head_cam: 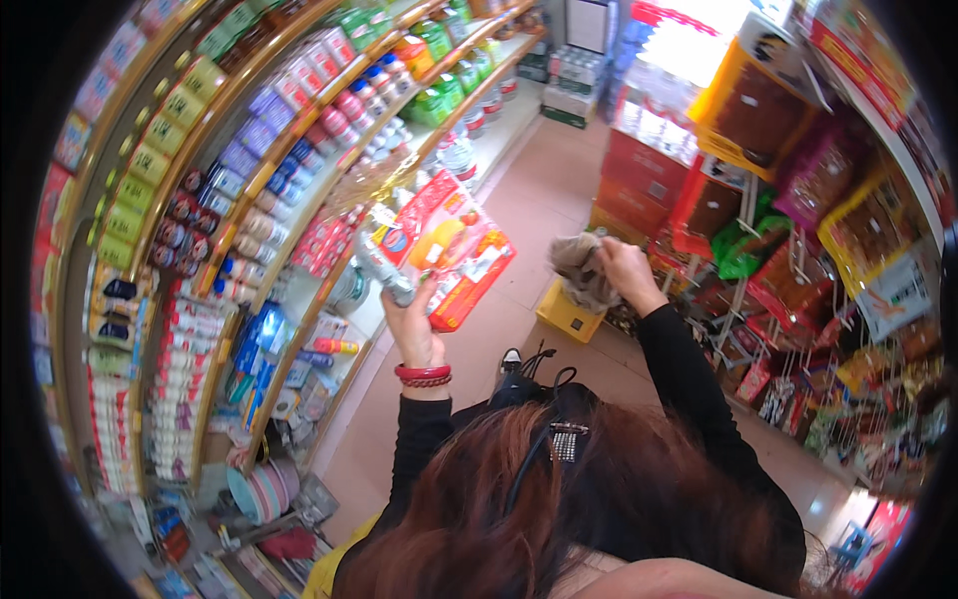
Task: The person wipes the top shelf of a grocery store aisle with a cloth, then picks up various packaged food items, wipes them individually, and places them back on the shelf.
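In my left hand (416,320) is a red food package (458,258) with pictures of a burger and tomatoes on its front. A silvery wrapped item (383,271) lies along the package's near-left side, against the same hand. Out over the aisle, my right hand (627,271) grips a bunched grey-brown cloth (582,268), which is partly blurred. Behind and below the cloth, a yellow box (570,313) rests on the floor. My left hand is close to the shelves, and my right hand is close to the hanging snack packets.
Shelves (329,262) of bottles and cartons curve along the left. Hanging snack packets (793,277) crowd the right side. Red cartons (640,176) with bottles on top stand ahead on the tiled floor (528,217). Striped bowls (266,490) sit low at the left.
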Demonstrator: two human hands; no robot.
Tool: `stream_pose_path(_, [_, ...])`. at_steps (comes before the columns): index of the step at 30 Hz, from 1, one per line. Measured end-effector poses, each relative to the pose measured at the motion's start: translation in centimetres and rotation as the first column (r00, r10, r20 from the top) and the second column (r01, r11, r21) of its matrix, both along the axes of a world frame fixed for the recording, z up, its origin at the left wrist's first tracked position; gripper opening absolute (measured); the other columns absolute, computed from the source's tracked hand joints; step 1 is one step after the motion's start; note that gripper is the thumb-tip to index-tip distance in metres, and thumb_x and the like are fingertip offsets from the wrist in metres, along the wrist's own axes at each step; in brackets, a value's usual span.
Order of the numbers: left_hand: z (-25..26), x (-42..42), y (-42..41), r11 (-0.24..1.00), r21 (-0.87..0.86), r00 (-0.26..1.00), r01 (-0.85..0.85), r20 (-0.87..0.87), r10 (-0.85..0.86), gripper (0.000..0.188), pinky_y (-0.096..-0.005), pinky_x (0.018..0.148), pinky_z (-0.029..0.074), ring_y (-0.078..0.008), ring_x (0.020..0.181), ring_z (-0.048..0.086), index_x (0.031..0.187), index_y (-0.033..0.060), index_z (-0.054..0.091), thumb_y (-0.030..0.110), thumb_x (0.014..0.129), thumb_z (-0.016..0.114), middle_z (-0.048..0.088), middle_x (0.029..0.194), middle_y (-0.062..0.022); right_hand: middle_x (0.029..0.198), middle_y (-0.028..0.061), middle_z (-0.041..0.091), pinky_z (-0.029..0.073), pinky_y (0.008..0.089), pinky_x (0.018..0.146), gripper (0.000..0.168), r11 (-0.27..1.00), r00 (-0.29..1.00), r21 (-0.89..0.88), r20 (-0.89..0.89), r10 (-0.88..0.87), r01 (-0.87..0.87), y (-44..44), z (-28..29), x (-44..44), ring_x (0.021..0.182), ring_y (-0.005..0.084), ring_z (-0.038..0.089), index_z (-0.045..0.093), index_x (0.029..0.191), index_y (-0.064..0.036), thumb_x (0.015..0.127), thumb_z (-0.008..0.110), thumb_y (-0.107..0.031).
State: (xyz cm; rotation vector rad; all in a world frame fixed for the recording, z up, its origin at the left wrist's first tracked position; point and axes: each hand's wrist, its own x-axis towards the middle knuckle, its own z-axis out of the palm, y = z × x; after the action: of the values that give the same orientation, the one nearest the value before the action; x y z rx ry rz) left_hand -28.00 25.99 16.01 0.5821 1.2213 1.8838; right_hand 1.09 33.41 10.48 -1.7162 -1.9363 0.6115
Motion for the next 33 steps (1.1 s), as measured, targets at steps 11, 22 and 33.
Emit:
stream_pose_path(11, [-5.5, -6.4, 10.8, 0.979, -0.039, 0.96, 0.202, 0.205, -0.19, 0.046, -0.0323, 0.078, 0.048, -0.021, 0.086, 0.061, 0.109, -0.0025, 0.046, -0.006, 0.068, 0.067, 0.059, 0.1, -0.0128, 0.084, 0.0037, 0.056, 0.045, 0.0242, 0.067, 0.017, 0.984, -0.066, -0.167, -0.983, -0.171, -0.053, 13.2, 7.6, -16.4, 0.075, 0.0125, 0.054, 0.054, 0.096, -0.001, 0.082, 0.045, -0.005])
stream_pose_path(22, [-6.7, -7.5, 27.1, 0.893, -0.069, 0.874, 0.444, 0.255, -0.414, 0.035, -0.0325, 0.078, 0.048, -0.0204, 0.09, 0.058, 0.108, -0.0006, 0.051, -0.007, 0.074, 0.059, 0.059, 0.1, -0.0097, 0.128, 0.0204, 0.037, 0.029, 0.0433, 0.099, 0.062, 0.862, 0.956, 0.439, -0.25, -0.155, 0.254, 22.1, 4.9, -21.6, 0.119, 0.0389, 0.032, 0.047, 0.121, -0.008, 0.063, 0.067, -0.012])
stream_pose_path(33, [-4.9, -3.8, 49.4, 0.886, -0.074, 0.887, 0.458, -0.023, -0.461, 0.059, -0.0343, 0.092, 0.04, -0.021, 0.108, 0.048, 0.12, 0.0014, 0.037, -0.01, 0.067, 0.062, 0.046, 0.119, -0.0103, 0.136, 0.0135, 0.036, 0.024, 0.0477, 0.104, 0.055, 0.847, 0.972, 0.514, -0.099, 0.212, -0.132, 43.9, 3.2, -20.2, 0.129, 0.0375, 0.025, 0.041, 0.13, -0.013, 0.076, 0.053, -0.013])
